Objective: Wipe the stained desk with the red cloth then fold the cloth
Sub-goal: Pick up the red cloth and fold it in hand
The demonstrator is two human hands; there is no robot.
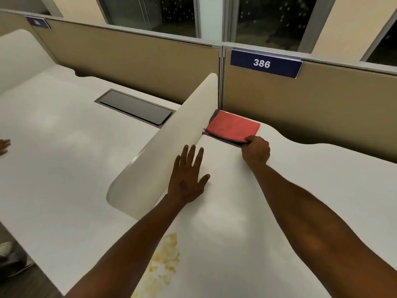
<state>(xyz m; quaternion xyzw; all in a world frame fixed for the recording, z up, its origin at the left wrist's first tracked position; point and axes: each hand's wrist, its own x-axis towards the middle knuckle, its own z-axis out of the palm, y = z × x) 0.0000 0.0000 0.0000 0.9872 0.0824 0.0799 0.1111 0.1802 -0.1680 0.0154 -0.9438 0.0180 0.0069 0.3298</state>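
Note:
A folded red cloth [233,126] with a grey underside lies in the far corner of the white desk [268,211], against the tan partition. My right hand [256,150] pinches its near right corner. My left hand [188,175] rests flat on the desk with fingers spread, beside the curved white divider. A yellow stain [166,259] spreads over the desk near the front edge, partly under my left forearm.
The curved white divider [163,151] separates this desk from the neighbouring desk [53,147], which has a dark cable hatch [135,107]. A blue sign reading 386 [265,63] hangs on the tan partition [322,108]. Another person's hand [4,145] shows at the left edge.

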